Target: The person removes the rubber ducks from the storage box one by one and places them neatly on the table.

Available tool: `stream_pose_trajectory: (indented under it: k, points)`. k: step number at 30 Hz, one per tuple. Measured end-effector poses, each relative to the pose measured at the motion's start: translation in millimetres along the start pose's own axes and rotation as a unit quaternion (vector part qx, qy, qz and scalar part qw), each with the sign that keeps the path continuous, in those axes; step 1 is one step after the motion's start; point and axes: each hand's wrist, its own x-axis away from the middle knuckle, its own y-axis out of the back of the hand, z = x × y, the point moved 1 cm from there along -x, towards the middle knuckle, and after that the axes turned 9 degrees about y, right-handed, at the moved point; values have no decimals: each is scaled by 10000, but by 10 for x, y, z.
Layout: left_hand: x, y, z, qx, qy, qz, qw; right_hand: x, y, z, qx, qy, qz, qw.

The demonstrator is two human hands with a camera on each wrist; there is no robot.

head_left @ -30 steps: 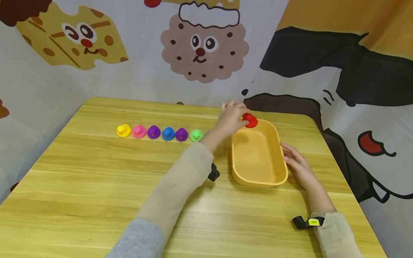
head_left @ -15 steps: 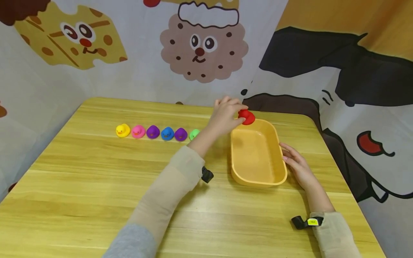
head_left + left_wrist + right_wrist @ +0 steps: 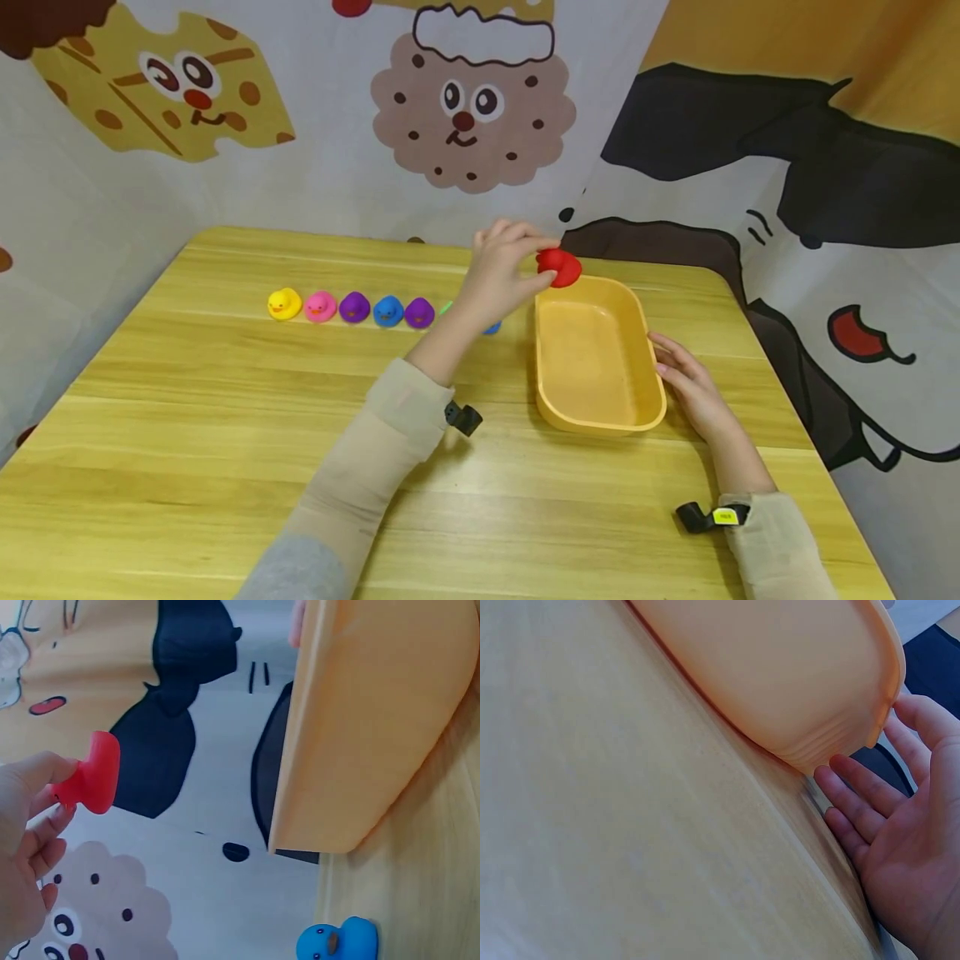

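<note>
My left hand [image 3: 497,275] pinches a red rubber duck [image 3: 564,268] between thumb and fingers, in the air by the back left corner of an orange-yellow plastic bin [image 3: 600,427]. In the left wrist view the red duck [image 3: 101,772] is tilted, and the bin's outer wall [image 3: 375,712] rises to the right. My right hand [image 3: 693,387] rests against the bin's right side. The right wrist view shows this hand [image 3: 907,825] with its fingers loosely extended, touching the bin's rim [image 3: 896,667]. The bin's visible inside holds nothing.
Left of the bin, several rubber ducks stand in a row: a yellow duck [image 3: 285,304], a pink duck [image 3: 321,307], purple and blue ones. A green duck and a blue duck [image 3: 492,327] are partly hidden by my left arm. A cartoon-printed curtain [image 3: 315,183] borders the wooden table [image 3: 225,433].
My left hand has moved left and slightly up with the red duck, from over the bin's back edge to its back left corner. My right hand and the bin stay put.
</note>
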Motion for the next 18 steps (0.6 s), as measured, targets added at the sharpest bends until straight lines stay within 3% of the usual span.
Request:
stream_pose_trajectory:
  k: [9, 18]
  points:
    - [181, 254, 68, 552, 50, -298, 9980, 0, -4, 7, 45, -57, -24, 10000]
    - [348, 513, 257, 795, -69, -1021, 9916, 5, -5, 15, 100, -103, -60, 9999]
